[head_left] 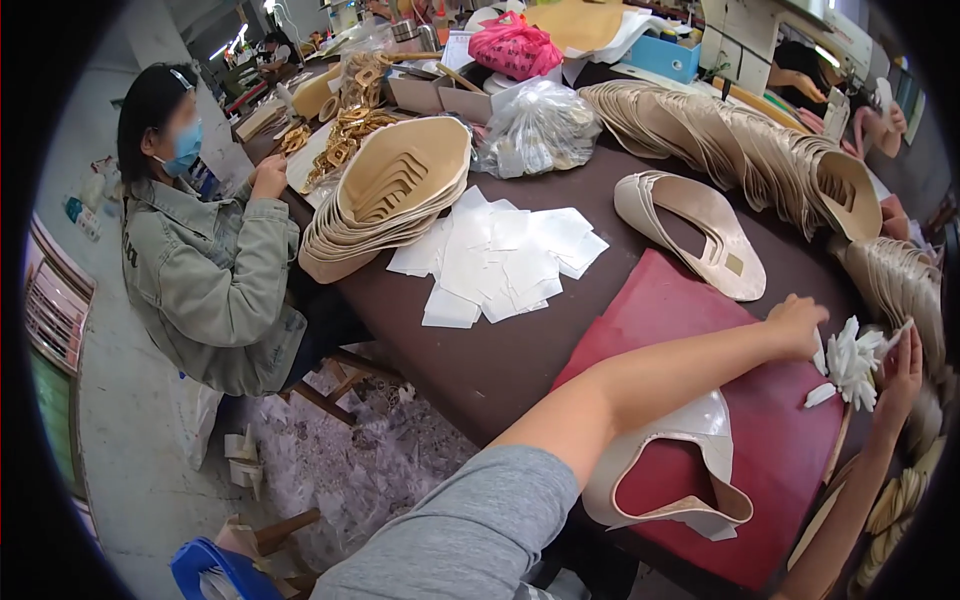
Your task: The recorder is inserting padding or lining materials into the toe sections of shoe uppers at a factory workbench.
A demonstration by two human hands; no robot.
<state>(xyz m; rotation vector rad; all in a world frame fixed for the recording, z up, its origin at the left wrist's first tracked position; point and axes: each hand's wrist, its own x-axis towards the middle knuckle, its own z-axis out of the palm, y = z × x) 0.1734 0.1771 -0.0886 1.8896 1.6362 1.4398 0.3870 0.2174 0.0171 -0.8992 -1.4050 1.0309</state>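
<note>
My left hand (797, 325) reaches across a red mat (760, 440) and touches a bunch of small white strips (850, 365). My right hand (902, 362) holds the same bunch from the right side. A beige shoe upper (690, 475) lies on the mat under my left forearm. Another beige upper (690, 230) rests flat on the dark brown table (500, 350) just beyond the mat.
A stack of beige uppers (385, 200) and scattered white paper squares (495, 260) lie mid-table. A long fanned row of uppers (740, 150) runs at the right. A clear plastic bag (535, 125), pink bag (515, 45) and boxes sit behind. A masked person (205, 250) sits at left.
</note>
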